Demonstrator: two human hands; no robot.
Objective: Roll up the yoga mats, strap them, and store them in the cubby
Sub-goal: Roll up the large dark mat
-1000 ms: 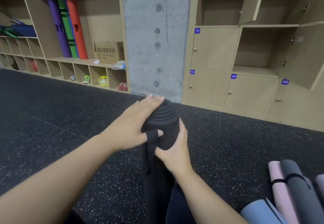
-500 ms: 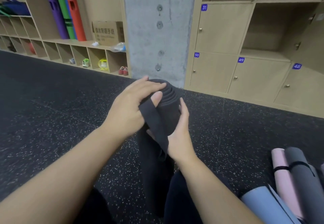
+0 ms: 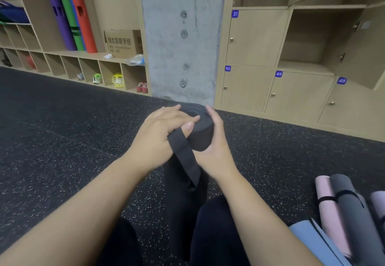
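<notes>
Black rolled mat stands on end on the floor btwn the knees, strap pulled across its top edge. Left hand pinches the strap w/ thumb + curled fingers; right hand cups the roll's side, fingers wrapped around it. Risk: if the pinch slips or the strap goes slack, outer layers prob spring loose, or the roll tips toward the strapped mats nearby on the right.
</notes>
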